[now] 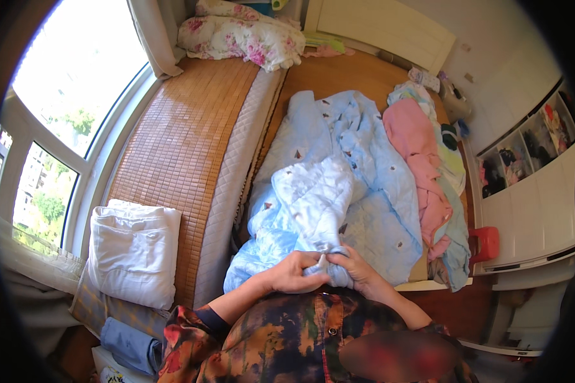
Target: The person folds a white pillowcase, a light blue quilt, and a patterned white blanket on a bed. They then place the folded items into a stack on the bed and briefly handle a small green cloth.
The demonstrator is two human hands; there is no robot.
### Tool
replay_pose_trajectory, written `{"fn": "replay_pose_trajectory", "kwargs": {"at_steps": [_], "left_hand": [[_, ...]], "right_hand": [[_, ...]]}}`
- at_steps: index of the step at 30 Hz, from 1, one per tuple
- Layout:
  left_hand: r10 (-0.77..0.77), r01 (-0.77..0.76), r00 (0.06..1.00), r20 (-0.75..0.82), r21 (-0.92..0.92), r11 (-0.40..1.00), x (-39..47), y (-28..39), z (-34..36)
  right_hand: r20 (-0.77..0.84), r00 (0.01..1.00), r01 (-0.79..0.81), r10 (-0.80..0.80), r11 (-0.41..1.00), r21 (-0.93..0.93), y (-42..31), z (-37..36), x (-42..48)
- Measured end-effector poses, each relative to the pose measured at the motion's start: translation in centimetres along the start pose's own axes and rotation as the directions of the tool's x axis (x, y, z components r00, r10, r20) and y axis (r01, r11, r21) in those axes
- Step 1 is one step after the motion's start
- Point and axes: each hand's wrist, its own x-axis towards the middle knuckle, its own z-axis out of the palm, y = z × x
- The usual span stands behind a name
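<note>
A light blue quilt with small dark printed motifs [388, 177] lies spread and rumpled over the bed in front of me. One part of it, paler in the light, is gathered to a bunch close to my chest. My left hand [299, 274] grips this bunch from the left, with its fingers bent across the cloth. From the right my right hand [357, 268] pinches the same bunch, thumb on top. Both hands nearly touch. The fingertips beneath the cloth are hidden.
Pink bedding [414, 143] lies along the quilt's right side. A folded white quilt [133, 251] rests on the bamboo mat [177, 139] by the window. Floral bedding [244, 38] is piled at the far end. A red stool [485, 244] stands right of the bed, near white drawers [532, 210].
</note>
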Motion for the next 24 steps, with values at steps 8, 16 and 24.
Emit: {"fn": "replay_pose_trajectory", "kwargs": {"at_steps": [8, 16, 24], "left_hand": [[-0.611, 0.075, 0.786, -0.094, -0.966, 0.246, -1.1, -10.9, -0.8], [-0.762, 0.387, 0.513, -0.395, -0.686, 0.616, 7.8, -12.1, -5.6], [-0.09, -0.017, 0.684, -0.724, -0.139, 0.99, 9.6, 3.1, -13.9]], "right_hand": [[0.201, 0.949, 0.312, -0.243, 0.819, -0.481, 0.1, 2.1, 0.2], [0.582, 0.808, 0.477, -0.087, 0.676, -0.562, -3.7, 4.9, -2.0], [0.199, 0.851, 0.519, -0.486, 0.722, -0.457, 0.0, -0.7, -2.5]]}}
